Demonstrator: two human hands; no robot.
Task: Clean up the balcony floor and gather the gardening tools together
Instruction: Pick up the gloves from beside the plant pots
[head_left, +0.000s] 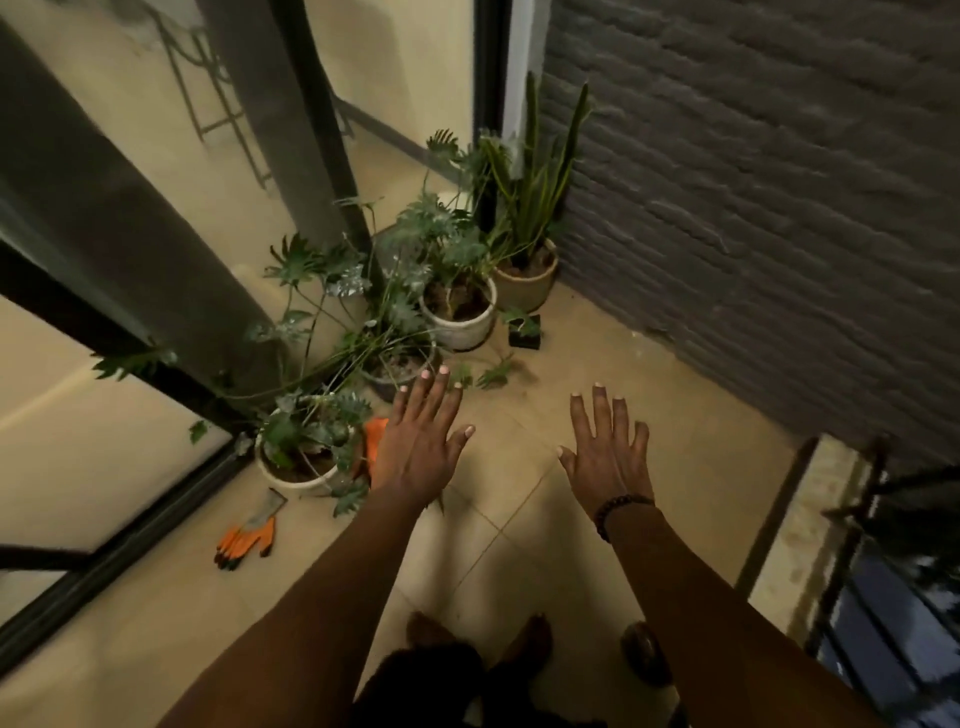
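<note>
Both my hands are stretched out flat above the beige tiled floor, fingers spread and holding nothing. My left hand hovers beside a white plant pot. My right hand, with a bead bracelet at the wrist, is over bare tiles. An orange and grey gardening glove lies on the floor at the left, near the glass door frame. A second orange item shows between the near pot and my left hand, partly hidden by it. A few fallen green leaves lie on the tiles beyond my fingertips.
Several potted plants crowd the corner: a white pot, a tan pot with tall spiky leaves, a small black pot. A dark brick wall runs along the right; a metal railing stands at lower right. My feet are at the bottom.
</note>
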